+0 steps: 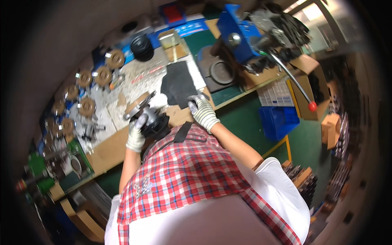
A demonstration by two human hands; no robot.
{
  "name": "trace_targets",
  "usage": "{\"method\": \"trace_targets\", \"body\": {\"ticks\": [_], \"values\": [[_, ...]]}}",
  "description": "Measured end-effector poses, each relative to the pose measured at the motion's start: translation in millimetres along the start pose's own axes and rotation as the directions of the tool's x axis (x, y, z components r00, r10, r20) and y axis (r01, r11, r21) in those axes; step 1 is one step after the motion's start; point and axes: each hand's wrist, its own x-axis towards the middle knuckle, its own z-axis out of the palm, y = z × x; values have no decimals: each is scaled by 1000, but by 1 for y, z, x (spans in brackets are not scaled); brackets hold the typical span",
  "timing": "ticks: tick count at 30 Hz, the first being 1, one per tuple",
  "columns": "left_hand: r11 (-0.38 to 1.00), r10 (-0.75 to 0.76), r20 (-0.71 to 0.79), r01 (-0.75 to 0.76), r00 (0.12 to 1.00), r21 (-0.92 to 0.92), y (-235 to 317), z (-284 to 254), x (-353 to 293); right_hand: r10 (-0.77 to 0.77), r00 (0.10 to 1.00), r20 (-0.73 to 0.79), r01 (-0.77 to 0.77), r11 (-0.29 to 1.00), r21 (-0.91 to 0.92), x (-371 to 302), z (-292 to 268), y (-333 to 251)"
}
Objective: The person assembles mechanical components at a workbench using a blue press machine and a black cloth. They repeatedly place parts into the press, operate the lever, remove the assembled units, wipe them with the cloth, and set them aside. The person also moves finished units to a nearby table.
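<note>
My left hand [136, 134], in a striped knit glove, grips a caster-like part [154, 122] at the bench's front edge. The part has a black rounded body, a metal bracket and a tan disc at its far side. My right hand [203, 113], gloved the same way, rests at the bench edge beside a black mat [178, 83]. Its fingers are curled in, and whatever they may hold is hidden. Several tan wheels [87, 106] with round hubs lie on the left of the bench, with loose metal brackets [90, 130] near them.
A blue hand press [239, 36] with a red-knobbed lever [295, 81] stands at the back right. Black round parts [142, 47] are stacked at the back. A green machine [41, 169] is at the far left. Blue crate [279, 121] and cardboard boxes [330, 128] sit to the right.
</note>
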Motion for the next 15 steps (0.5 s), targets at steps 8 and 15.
{"method": "trace_targets", "body": {"ticks": [8, 15], "values": [[988, -16, 2, 16, 1000, -153, -11, 4, 1, 326, 823, -466, -346, 937, 44, 8, -44, 135], [977, 14, -129, -41, 991, -209, -10, 5, -1, 437, 686, -582, -502, 863, 58, 33, -92, 182]]}}
